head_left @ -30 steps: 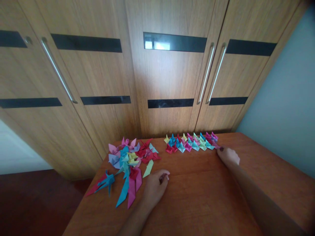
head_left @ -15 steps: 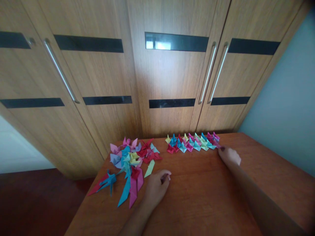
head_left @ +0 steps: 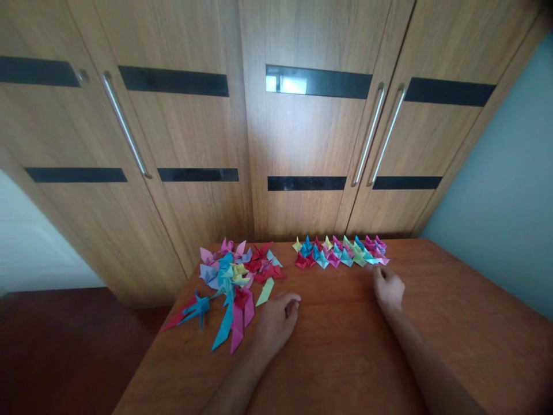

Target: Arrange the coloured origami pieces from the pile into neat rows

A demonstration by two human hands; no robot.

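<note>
My left hand [head_left: 279, 320] rests on the wooden table, fingers curled together with nothing visible in them, just right of a heap of folded paper pieces [head_left: 233, 274] in pink, blue, red and yellow. A pale green folded strip [head_left: 265, 291] lies by its knuckles. My right hand [head_left: 387, 287] is closed just below the right end of tight rows of small folded paper pieces [head_left: 332, 253]; whether its fingertips hold anything is hidden. A magenta piece [head_left: 382, 261] sits at that right end, apart from the hand.
The brown table [head_left: 337, 346] stands against a wooden wardrobe [head_left: 302, 144] with metal handles. A blue folded piece [head_left: 197, 309] lies over a red one near the table's left edge. A bluish wall is at the right.
My right hand has let go of the magenta piece at the end of the rows and moved back and left. My left hand has hardly moved. The view has shifted slightly.
</note>
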